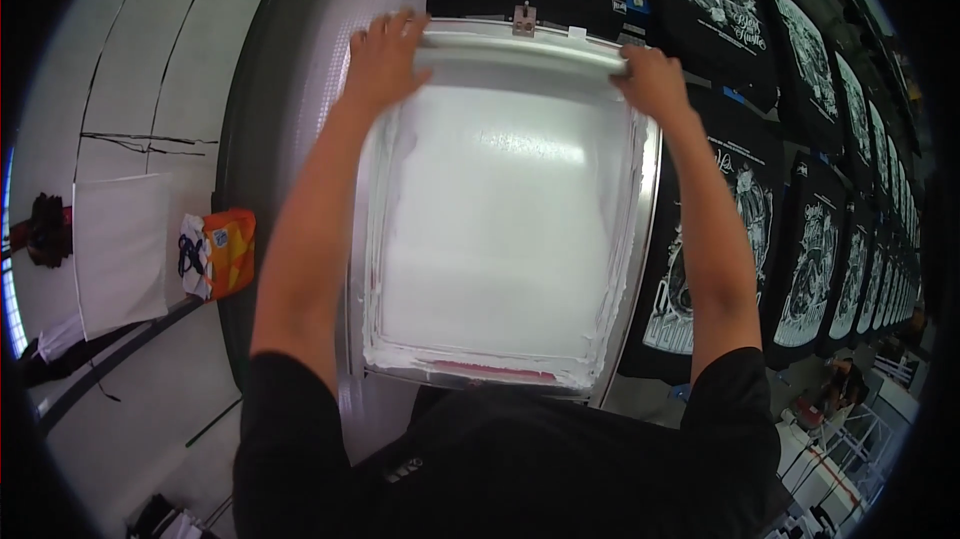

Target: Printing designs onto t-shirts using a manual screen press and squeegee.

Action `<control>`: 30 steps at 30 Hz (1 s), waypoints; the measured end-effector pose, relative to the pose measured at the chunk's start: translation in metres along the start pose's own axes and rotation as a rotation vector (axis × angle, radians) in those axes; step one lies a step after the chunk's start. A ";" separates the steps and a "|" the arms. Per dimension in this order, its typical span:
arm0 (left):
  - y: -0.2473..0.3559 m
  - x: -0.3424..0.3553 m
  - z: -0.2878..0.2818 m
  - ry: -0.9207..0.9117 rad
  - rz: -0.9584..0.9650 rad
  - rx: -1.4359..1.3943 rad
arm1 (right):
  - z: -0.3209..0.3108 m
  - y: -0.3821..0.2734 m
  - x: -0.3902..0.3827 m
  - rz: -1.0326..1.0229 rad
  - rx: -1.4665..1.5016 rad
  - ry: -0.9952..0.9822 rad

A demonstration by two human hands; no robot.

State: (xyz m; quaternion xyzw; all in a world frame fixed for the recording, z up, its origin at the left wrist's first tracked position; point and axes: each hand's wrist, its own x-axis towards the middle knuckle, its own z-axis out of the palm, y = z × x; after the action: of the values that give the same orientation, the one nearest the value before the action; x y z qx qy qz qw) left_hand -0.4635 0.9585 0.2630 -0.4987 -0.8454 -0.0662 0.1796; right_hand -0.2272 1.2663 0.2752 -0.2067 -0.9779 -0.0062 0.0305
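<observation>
A screen printing frame (650, 174) lies in front of me, its mesh (490, 229) whitish, with white ink smeared along the inner sides and a reddish strip near the close edge. My left hand (385, 67) grips the frame's far left corner, fingers over the rail and thumb on the inner side. At the far right corner my right hand (655, 81) is closed round the rail, its fingertips partly hidden. Between the hands, a small metal clamp (524, 21) sits at the middle of the far rail. Both arms stretch forward over the frame's sides.
Black T-shirts (735, 189) with white prints lie in rows on the right and beyond the frame. An orange and white bag (228, 251) and a white sheet (122, 251) are at the left. Another person (843, 384) is far off at the lower right.
</observation>
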 end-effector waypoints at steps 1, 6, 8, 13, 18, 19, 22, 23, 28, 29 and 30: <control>-0.013 0.022 0.006 -0.066 0.008 -0.064 | -0.007 0.008 0.005 0.031 0.010 -0.056; -0.007 0.036 0.026 -0.479 -0.030 -0.152 | 0.011 0.024 -0.018 0.089 0.109 -0.151; 0.001 -0.011 0.039 -0.352 -0.015 -0.117 | 0.041 0.005 -0.055 0.013 -0.123 0.000; 0.046 -0.150 0.005 -0.317 0.084 -0.325 | 0.048 -0.053 -0.195 -0.042 -0.074 -0.073; 0.041 -0.212 -0.091 -0.235 0.107 -0.485 | -0.045 -0.083 -0.267 -0.043 0.171 -0.173; 0.045 -0.225 -0.113 -0.180 0.096 -0.520 | -0.053 -0.089 -0.279 -0.110 0.192 -0.049; 0.044 -0.247 -0.128 -0.186 0.039 -0.402 | -0.063 -0.115 -0.306 -0.048 0.159 -0.101; 0.048 -0.260 -0.138 -0.216 0.034 -0.419 | -0.059 -0.123 -0.312 -0.046 0.180 -0.045; 0.059 -0.296 -0.147 -0.286 0.052 -0.465 | -0.062 -0.139 -0.366 -0.075 0.215 -0.031; 0.061 -0.307 -0.144 -0.293 0.077 -0.478 | -0.058 -0.142 -0.377 -0.077 0.233 -0.063; 0.066 -0.321 -0.147 -0.293 0.074 -0.477 | -0.054 -0.145 -0.387 -0.086 0.255 -0.097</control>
State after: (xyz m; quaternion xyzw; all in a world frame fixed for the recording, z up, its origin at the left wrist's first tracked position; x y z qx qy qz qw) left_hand -0.2309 0.6853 0.2767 -0.5616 -0.8042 -0.1839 -0.0646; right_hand 0.0704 0.9762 0.3053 -0.1593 -0.9790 0.1267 0.0090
